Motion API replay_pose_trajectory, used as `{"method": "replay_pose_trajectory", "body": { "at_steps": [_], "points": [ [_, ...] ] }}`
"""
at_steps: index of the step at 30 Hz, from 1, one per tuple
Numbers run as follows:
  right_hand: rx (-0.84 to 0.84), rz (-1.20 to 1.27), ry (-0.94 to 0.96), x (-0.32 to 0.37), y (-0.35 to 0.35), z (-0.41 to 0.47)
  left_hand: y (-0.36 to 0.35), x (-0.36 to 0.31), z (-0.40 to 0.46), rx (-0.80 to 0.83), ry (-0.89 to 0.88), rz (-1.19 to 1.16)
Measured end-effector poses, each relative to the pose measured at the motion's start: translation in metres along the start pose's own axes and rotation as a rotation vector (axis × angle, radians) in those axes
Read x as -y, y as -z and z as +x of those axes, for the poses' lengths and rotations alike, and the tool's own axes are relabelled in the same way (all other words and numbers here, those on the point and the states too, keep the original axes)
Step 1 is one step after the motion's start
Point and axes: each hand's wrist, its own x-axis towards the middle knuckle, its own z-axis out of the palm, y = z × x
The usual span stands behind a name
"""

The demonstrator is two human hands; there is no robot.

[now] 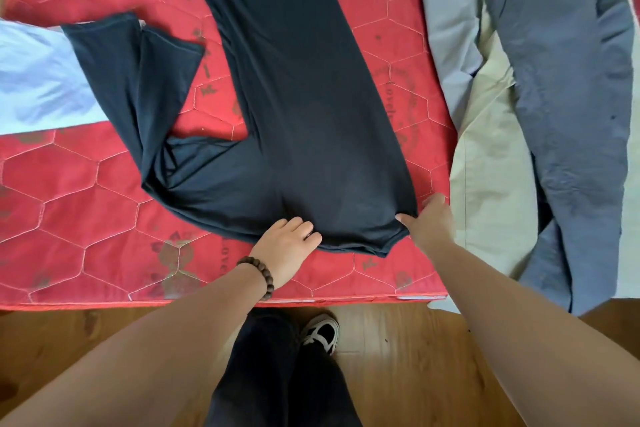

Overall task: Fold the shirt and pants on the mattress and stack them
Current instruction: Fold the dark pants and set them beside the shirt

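Black shirt [294,114], soft knit: left hand [287,246] presses flat; right hand [433,222] grip pinches corner.

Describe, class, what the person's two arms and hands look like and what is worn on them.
Both arms are bare as far as the view shows, with no sleeves, gloves or rings visible. The left hand has a bracelet of round dark brown beads around its wrist. The right hand and its wrist carry nothing.
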Motion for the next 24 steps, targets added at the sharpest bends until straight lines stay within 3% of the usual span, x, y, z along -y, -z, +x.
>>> {"method": "replay_pose_trajectory", "body": {
  "at_steps": [4,10,15,17,21,24],
  "points": [
    [0.123,0.064,-0.054,-0.005,-0.003,-0.003,0.003,-0.001,0.001,0.056,0.021,-0.029],
    [0.144,0.289,-0.072,-0.023,0.004,-0.004,0.005,-0.004,0.003,0.142,0.056,-0.090],
    [0.192,0.103,-0.086,-0.040,0.010,-0.017,0.007,-0.014,-0.003,0.230,0.012,-0.097],
    [0.200,-0.002,-0.076,-0.039,0.012,-0.027,0.010,-0.019,-0.008,0.196,0.018,-0.122],
    [-0.129,-0.198,0.231,-0.021,0.014,-0.038,0.024,-0.024,0.002,0.049,0.193,-0.229],
    [-0.168,-0.270,0.562,0.006,0.002,-0.038,0.028,-0.019,0.023,-0.007,0.297,-0.252]
  ]
}}
